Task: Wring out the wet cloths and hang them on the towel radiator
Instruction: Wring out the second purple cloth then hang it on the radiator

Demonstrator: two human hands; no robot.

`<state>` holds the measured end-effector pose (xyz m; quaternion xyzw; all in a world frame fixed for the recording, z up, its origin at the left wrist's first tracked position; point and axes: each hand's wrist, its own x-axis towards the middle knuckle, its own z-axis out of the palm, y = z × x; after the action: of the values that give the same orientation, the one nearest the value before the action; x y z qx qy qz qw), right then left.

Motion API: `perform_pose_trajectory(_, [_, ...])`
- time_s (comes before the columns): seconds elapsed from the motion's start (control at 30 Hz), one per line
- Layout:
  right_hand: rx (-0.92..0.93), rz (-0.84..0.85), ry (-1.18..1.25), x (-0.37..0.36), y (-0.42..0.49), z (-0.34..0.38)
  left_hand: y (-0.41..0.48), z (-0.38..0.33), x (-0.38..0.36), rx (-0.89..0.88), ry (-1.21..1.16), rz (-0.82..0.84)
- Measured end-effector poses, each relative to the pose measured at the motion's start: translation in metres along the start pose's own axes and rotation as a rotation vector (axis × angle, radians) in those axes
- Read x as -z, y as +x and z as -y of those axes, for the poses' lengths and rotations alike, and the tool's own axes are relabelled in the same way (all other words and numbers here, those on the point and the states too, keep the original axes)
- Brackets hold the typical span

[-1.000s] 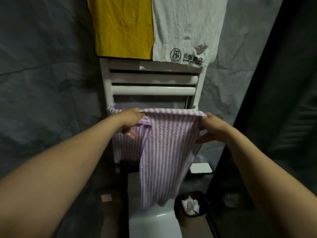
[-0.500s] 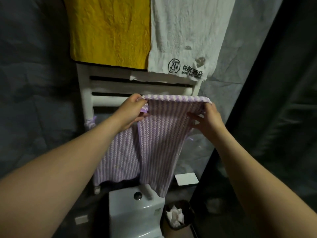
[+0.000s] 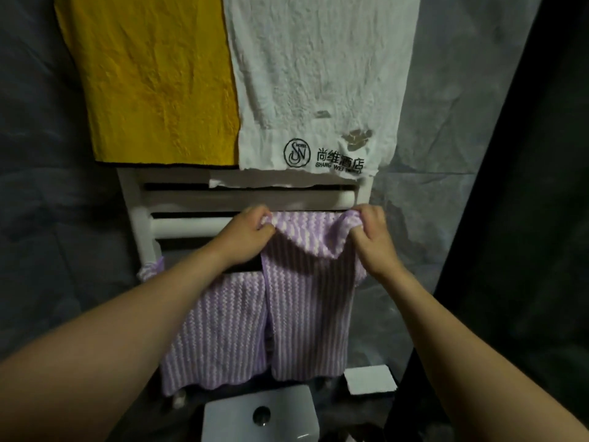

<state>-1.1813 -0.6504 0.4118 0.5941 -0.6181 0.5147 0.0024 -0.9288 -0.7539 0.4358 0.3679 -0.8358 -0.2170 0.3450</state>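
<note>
A purple-and-white striped cloth [image 3: 310,314] hangs in front of the white towel radiator [image 3: 188,226]. My left hand [image 3: 245,237] grips its top left corner and my right hand [image 3: 373,237] grips its top right corner, both at the height of a middle bar. The top edge sags between the hands. A second purple striped cloth [image 3: 220,330] hangs on a lower bar to the left, partly behind the first. On the top bars hang a yellow cloth [image 3: 153,78] and a white towel [image 3: 318,78] with a printed logo.
A white toilet cistern [image 3: 258,416] with a round button stands directly below the cloths. A white box [image 3: 369,379] sits to its right. A dark panel [image 3: 522,218] rises along the right side. Grey stone-look wall surrounds the radiator.
Both hands have lifted the striped cloth from the lower bar up to a middle bar. Their grip went from flatter fingers to clenched corners, and the view moved closer.
</note>
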Motion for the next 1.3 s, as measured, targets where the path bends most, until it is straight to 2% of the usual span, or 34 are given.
perform_pose_trajectory(0.1, [-0.059,0.203,-0.148,-0.019,-0.004,-0.036,0.001,0.019,-0.028,-0.017,0.239,0.134])
perform_pose_trajectory(0.2, [-0.117,0.174,-0.189,-0.036,0.005,-0.052,0.007,0.019,-0.049,0.020,0.280,0.069])
perform_pose_trajectory(0.3, [-0.175,0.146,-0.277,-0.047,0.021,-0.052,0.026,0.022,-0.067,0.184,0.317,0.036])
perform_pose_trajectory(0.4, [-0.231,0.364,-0.569,-0.063,0.026,-0.053,0.036,0.040,-0.089,0.417,0.370,0.283])
perform_pose_trajectory(0.47, [-0.261,0.449,-0.686,-0.074,0.024,-0.053,0.035,0.047,-0.098,0.498,0.349,0.424])
perform_pose_trajectory(0.57, [-0.370,0.539,-0.671,-0.080,0.033,-0.054,0.037,0.052,-0.097,0.515,0.299,0.425])
perform_pose_trajectory(0.7, [-0.467,0.698,-0.396,-0.063,0.049,-0.041,0.028,0.050,-0.096,0.503,0.303,0.251])
perform_pose_trajectory(0.77, [-0.392,0.819,-0.435,-0.059,0.050,-0.038,0.020,0.048,-0.098,0.462,0.304,0.180])
perform_pose_trajectory(0.83, [-0.413,0.865,-0.587,-0.066,0.045,-0.038,0.016,0.048,-0.097,0.415,0.307,0.154])
perform_pose_trajectory(0.9, [-0.454,0.895,-0.786,-0.075,0.044,-0.034,0.017,0.048,-0.095,0.373,0.356,0.208])
perform_pose_trajectory(1.0, [-0.521,1.033,-0.750,-0.100,0.050,-0.040,0.016,0.048,-0.092,0.361,0.452,0.325])
perform_pose_trajectory(1.1, [-0.461,0.984,-0.638,-0.098,0.051,-0.029,0.015,0.048,-0.095,0.301,0.532,0.335])
perform_pose_trajectory(1.13, [-0.400,0.909,-0.563,-0.092,0.050,-0.024,0.016,0.049,-0.096,0.289,0.551,0.333])
perform_pose_trajectory(1.23, [-0.309,0.552,-0.156,-0.070,0.044,-0.034,0.016,0.049,-0.100,0.287,0.587,0.324])
perform_pose_trajectory(1.3, [-0.236,0.251,-0.184,-0.056,0.039,-0.046,0.015,0.048,-0.102,0.278,0.608,0.323])
